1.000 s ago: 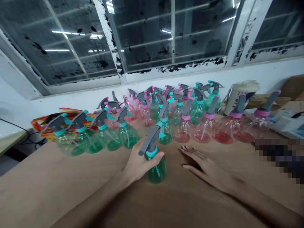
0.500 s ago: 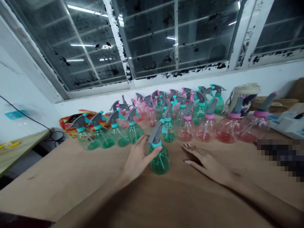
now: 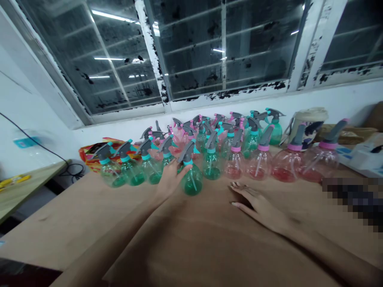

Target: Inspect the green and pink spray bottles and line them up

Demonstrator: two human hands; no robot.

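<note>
My left hand (image 3: 170,180) is closed about the neck of a green spray bottle (image 3: 192,181) with a teal collar and grey trigger head. This bottle stands upright at the front of a row, between another green spray bottle (image 3: 154,171) on its left and one more green bottle (image 3: 212,165) on its right. Some of the left fingers are hidden behind the bottle. My right hand (image 3: 259,205) lies on the brown tabletop (image 3: 209,247) with its fingers stretched out, holding nothing. A pink spray bottle (image 3: 234,165) stands just beyond its fingertips.
More spray bottles with pink collars (image 3: 289,165) continue the row to the right, and several others crowd behind it. A cream cup (image 3: 309,119) and a white power strip (image 3: 368,153) are at the right. A red-yellow bag (image 3: 89,157) lies at the back left, below the window.
My left hand has moved the green spray bottle away from me and slightly left, into line with the row. My right hand has stayed in place.
</note>
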